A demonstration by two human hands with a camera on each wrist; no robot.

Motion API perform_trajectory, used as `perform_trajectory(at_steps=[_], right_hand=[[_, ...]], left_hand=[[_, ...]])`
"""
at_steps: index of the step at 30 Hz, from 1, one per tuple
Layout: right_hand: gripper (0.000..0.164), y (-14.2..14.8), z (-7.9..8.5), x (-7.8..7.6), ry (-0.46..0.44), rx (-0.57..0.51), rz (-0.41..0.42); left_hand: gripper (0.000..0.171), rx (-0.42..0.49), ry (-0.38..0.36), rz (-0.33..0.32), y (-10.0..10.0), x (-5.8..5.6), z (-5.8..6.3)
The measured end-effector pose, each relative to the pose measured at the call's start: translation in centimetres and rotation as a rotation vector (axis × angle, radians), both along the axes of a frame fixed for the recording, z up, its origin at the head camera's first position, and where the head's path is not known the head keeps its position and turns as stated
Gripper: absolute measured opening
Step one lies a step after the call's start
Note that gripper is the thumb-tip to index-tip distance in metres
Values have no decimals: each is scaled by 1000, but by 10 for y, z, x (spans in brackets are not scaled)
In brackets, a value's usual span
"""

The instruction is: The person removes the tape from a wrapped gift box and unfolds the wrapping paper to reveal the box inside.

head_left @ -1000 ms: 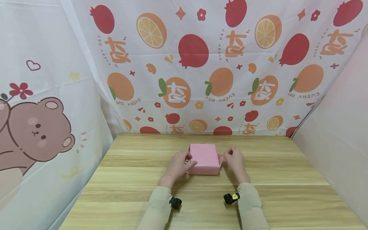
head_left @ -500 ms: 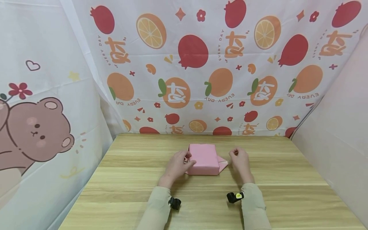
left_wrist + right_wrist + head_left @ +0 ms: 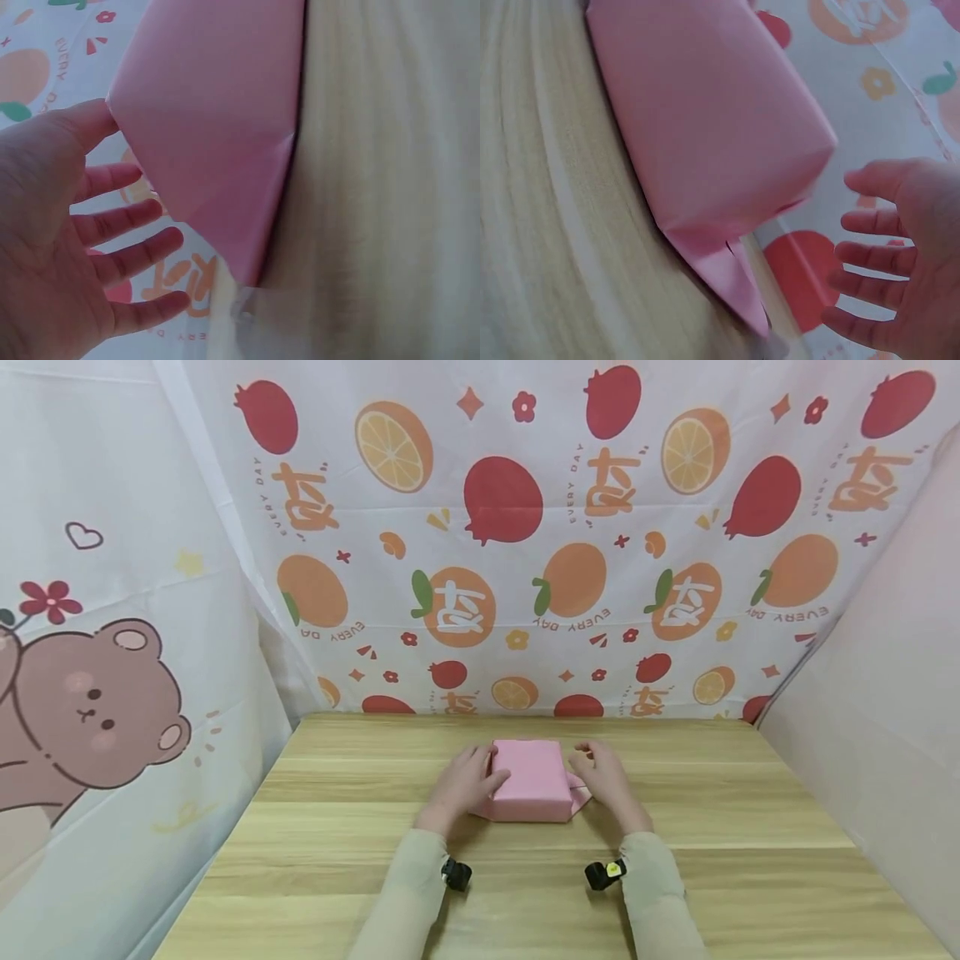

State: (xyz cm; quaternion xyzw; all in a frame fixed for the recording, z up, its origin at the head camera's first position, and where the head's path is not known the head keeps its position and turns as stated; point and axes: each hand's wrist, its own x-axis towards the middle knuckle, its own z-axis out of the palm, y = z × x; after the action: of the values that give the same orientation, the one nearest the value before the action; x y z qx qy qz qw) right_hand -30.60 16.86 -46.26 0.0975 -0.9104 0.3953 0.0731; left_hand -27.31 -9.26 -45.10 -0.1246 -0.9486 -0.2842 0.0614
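A box wrapped in pink paper (image 3: 529, 770) sits on the wooden table, with pointed paper flaps sticking out at both ends. At its left end is my left hand (image 3: 462, 781), thumb touching the top corner and the other fingers spread beside the left flap (image 3: 232, 217). My right hand (image 3: 606, 781) hovers by the right end, fingers loosely extended and holding nothing, apart from the box in the right wrist view. The right flap (image 3: 724, 274) juts out low along the table. A translucent patch, perhaps clear tape, shows at each flap's tip (image 3: 246, 307).
The wooden table (image 3: 337, 860) ends at a fruit-print cloth (image 3: 510, 568) behind the box. A bear-print cloth (image 3: 97, 710) hangs on the left, and a pale plain cloth (image 3: 877, 727) on the right. Both wrists wear small black cameras (image 3: 456, 874).
The right hand let go of the right flap and moved away to the right, then came back toward the box's right end. The left hand's fingers straightened, and the left flap now shows below them.
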Motion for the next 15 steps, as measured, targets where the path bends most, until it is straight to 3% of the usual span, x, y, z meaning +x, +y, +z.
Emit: perform_trajectory(at_steps=[6, 15], right_hand=[[55, -14, 3, -13, -30, 134, 103], [54, -24, 0, -23, -5, 220, 159]], left_hand=[[57, -55, -61, -30, 0, -19, 7], [56, -124, -59, -56, -1, -39, 7]])
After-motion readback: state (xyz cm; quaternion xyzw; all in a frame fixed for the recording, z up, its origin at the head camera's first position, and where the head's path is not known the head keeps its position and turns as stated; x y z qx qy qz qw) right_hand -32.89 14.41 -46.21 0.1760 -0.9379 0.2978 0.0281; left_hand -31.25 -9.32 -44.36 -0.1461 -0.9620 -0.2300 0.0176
